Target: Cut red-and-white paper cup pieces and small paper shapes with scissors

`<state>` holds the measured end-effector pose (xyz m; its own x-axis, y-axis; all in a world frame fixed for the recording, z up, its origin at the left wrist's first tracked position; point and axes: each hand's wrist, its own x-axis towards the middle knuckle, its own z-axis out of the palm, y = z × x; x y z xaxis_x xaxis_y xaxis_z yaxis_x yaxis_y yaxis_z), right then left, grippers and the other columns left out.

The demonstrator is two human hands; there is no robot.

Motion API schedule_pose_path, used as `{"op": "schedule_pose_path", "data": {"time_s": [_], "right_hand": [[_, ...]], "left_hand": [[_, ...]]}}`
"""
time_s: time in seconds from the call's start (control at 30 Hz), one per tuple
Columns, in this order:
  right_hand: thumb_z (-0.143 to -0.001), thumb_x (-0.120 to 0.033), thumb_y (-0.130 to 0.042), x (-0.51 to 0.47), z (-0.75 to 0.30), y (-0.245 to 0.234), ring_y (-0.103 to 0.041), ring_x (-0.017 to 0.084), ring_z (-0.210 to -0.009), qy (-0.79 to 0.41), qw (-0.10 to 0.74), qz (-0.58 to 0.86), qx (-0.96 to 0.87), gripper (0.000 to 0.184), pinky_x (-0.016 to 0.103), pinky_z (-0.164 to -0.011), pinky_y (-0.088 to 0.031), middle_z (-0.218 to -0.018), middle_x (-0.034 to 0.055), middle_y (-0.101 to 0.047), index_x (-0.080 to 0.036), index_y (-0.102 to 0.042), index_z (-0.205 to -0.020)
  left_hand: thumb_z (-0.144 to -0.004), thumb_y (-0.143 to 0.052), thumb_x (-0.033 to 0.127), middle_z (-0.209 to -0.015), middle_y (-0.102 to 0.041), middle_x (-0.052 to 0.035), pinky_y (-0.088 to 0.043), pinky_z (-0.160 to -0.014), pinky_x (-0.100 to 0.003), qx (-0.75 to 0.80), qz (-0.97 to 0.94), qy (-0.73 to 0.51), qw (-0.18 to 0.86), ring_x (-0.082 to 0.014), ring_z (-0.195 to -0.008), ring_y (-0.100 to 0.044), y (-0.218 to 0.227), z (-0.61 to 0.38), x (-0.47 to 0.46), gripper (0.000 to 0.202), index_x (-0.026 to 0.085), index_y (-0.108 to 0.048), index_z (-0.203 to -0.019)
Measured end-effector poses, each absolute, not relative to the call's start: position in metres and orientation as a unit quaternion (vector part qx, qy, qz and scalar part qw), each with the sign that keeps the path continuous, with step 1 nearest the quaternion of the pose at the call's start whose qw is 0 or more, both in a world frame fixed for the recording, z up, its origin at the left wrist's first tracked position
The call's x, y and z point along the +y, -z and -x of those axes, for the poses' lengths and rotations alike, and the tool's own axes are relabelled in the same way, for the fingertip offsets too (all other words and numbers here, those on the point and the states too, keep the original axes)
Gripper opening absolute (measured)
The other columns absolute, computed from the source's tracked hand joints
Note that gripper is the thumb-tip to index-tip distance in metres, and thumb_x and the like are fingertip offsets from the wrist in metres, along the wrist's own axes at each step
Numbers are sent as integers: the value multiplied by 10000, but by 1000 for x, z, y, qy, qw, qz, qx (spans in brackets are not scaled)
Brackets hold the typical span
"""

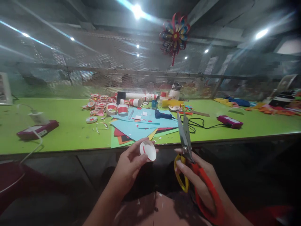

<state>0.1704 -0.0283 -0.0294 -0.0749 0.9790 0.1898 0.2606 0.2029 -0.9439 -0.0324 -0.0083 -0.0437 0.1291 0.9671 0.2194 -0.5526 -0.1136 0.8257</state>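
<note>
My left hand pinches a small white paper cup piece with red marks, held just below the green table's front edge. My right hand grips scissors with red and yellow handles. Their blades point up and are nearly closed, a short way right of the cup piece and apart from it.
Coloured paper sheets lie on the table in front of me. Behind them are paper cups, cut cup rings, a blue glue gun with black cable, and purple boxes. A paper pinwheel hangs above.
</note>
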Motion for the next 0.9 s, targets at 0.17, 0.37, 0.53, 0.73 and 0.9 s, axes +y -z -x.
{"op": "schedule_pose_path", "data": {"time_s": [0.17,0.37,0.53,0.73,0.9], "right_hand": [[-823,-386,-551,-37,-187,57,-506,148,-588,-370,372,518,-675,338,248,-537,-425,-667,-26,-496,-135,-587,-1046],[-812,-345,-560,-42,-182,62,-593,170,-655,-321,380,501,-708,279,238,-604,-468,-750,26,-647,-149,-661,-983],[-820,-336,-551,-42,-177,62,-647,200,-741,-323,386,485,-715,276,228,-643,-502,-798,47,-686,-156,-667,-994],[-805,-383,-570,-40,-178,76,-600,151,-588,-330,375,494,-712,316,216,-562,-511,-701,15,-626,-139,-677,-975],[-814,-371,-552,-42,-176,75,-558,138,-586,-360,365,487,-707,324,222,-556,-493,-712,11,-592,-135,-671,-1001]], "left_hand": [[-784,-629,197,-1125,-636,-121,-555,-730,-295,196,-369,-611,673,-307,-984,-637,35,29,-8,345,166,-599,-1126],[-835,-556,206,-1064,-666,-134,-571,-697,-280,178,-287,-612,715,-296,-945,-659,28,28,-10,362,157,-550,-1194],[-877,-492,210,-1024,-685,-149,-571,-691,-251,151,-257,-614,731,-276,-933,-667,30,31,-7,364,115,-516,-1227],[-880,-486,200,-1007,-690,-157,-571,-719,-273,145,-217,-624,736,-275,-948,-662,31,32,-3,332,88,-532,-1189],[-857,-509,160,-991,-681,-163,-559,-764,-308,150,-198,-644,724,-274,-947,-660,31,30,-1,293,78,-556,-1135]]}}
